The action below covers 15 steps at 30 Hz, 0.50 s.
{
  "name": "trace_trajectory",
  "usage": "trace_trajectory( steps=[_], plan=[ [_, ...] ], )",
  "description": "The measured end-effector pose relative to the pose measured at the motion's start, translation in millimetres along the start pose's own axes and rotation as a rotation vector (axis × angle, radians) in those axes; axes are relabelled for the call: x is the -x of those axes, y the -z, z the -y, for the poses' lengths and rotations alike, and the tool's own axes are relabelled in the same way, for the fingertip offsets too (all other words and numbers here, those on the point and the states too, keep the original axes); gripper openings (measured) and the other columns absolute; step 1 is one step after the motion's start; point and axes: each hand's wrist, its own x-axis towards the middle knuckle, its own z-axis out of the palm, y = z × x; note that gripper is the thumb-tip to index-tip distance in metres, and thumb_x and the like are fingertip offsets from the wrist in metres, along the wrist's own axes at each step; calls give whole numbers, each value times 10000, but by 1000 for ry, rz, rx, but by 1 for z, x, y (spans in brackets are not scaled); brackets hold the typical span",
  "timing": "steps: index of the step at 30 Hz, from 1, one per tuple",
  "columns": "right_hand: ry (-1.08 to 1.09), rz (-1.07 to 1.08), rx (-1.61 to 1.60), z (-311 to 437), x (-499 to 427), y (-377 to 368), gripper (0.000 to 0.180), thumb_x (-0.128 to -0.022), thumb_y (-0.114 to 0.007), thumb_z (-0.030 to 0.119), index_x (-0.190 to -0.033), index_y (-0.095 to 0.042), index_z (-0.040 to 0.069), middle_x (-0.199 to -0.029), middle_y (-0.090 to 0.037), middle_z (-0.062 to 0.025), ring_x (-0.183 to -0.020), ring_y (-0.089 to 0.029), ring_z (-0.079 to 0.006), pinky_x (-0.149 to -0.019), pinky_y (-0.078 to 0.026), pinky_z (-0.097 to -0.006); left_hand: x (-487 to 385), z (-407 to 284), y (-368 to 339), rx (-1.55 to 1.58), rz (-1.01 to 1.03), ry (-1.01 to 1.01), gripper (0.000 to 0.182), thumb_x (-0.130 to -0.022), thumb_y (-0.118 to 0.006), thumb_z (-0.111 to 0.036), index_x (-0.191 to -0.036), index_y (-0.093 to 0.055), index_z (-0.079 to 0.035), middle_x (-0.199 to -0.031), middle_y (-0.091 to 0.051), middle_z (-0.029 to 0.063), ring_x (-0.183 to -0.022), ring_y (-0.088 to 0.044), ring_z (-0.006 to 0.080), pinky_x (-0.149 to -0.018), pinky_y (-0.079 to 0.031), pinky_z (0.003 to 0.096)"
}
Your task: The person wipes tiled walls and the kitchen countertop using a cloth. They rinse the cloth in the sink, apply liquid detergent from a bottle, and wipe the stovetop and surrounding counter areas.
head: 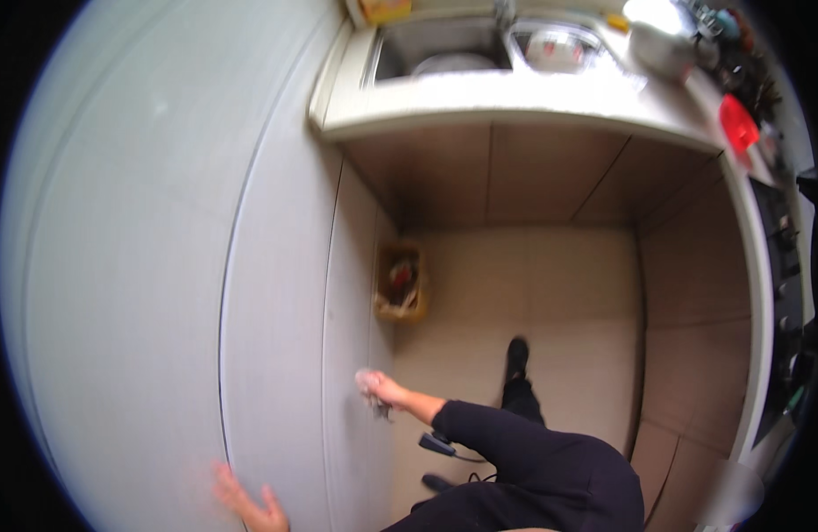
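Note:
My right hand (386,391), at the end of a dark sleeve, is closed around a small crumpled greyish thing (380,407). Blur hides whether that is a cloth or waste. It is held above the floor, close to the pale panelled wall (276,319). Lower left, my left hand (252,502) is spread with its fingers apart, in front of the same wall. Blur does not settle whether it touches the panel. Beyond my right hand stands a yellowish waste bin (422,292) against the wall's foot, with mixed rubbish inside.
A white counter (449,96) holds a double-basin steel sink (442,40). On its right are a shiny metal pot (655,46) and a red plastic item (738,126). A black hob (775,266) lines the right side. A black device (437,443) with a cable shows beside my legs.

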Motion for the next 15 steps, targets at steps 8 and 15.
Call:
trace_trajectory(
  steps=[8, 15],
  plan=[
    [195, 397, 351, 362, 206, 23, 643, -790, -718, 295, -1294, -392, 64, -1192, -507, -61, -1106, -481, -174, -949, -411, -345, -165, -290, -115, 1772, 1075, 360, 437, -969, -404, -350, -1355, -372, -149, -1286, -482, 84, -1140, -501, 267, -933, -424, 495],
    [373, -29, 808, 529, 272, 67, 482, -938, -450, 117, -1381, -288, 18, -1236, -499, -109, -1114, -488, -174, -932, -421, -302, -275, -459, -71, 1784, 1124, -188, 288, -927, -528, -206, -1179, -496, -70, -1050, -614, 60, -896, -624, 181, -774, -540, 345]
  ],
)
